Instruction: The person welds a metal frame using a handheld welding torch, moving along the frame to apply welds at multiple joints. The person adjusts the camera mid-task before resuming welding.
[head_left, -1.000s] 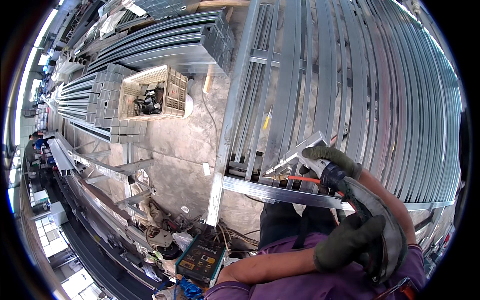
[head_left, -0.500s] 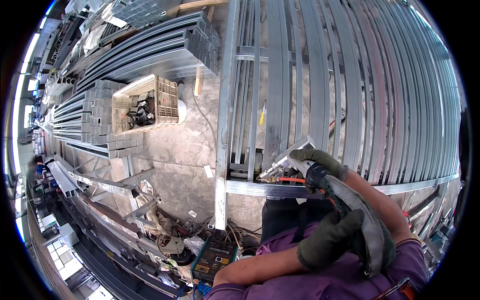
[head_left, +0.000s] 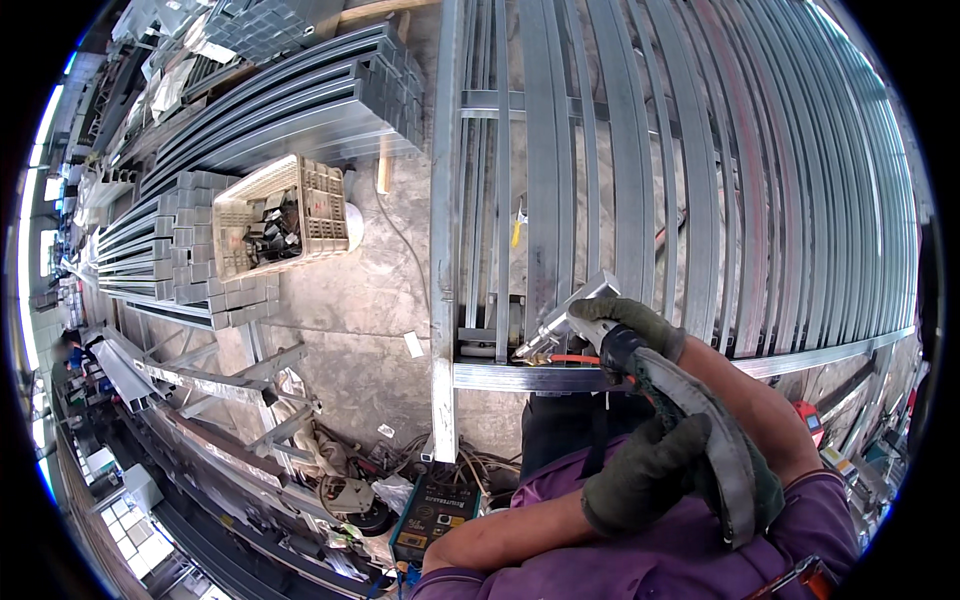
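Note:
My right hand (head_left: 635,325), in a dark green work glove, is closed around a silver welding torch (head_left: 562,325) with a copper-coloured tip and an orange-red hose beside it. The tip points left, close to the near-left corner of a galvanized steel frame (head_left: 530,377); whether it touches is too small to tell. From the torch a thick cable in a grey and green sleeve (head_left: 725,465) runs back toward my body. My left hand (head_left: 645,478), gloved alike, is closed around this sleeved cable near my chest. Its fingertips are partly hidden.
Long steel channels (head_left: 630,170) lie side by side across the frame. At the left, a cream plastic crate (head_left: 325,215) of dark metal pieces sits by stacked steel profiles (head_left: 280,110). Cables and a dark teal-edged box (head_left: 435,510) lie below. A yellow-handled tool (head_left: 517,232) shows between channels.
The whole view has shifted slightly, with the crate and channels a little further left. Both hands keep their grip, and the torch tip stays near the same frame corner.

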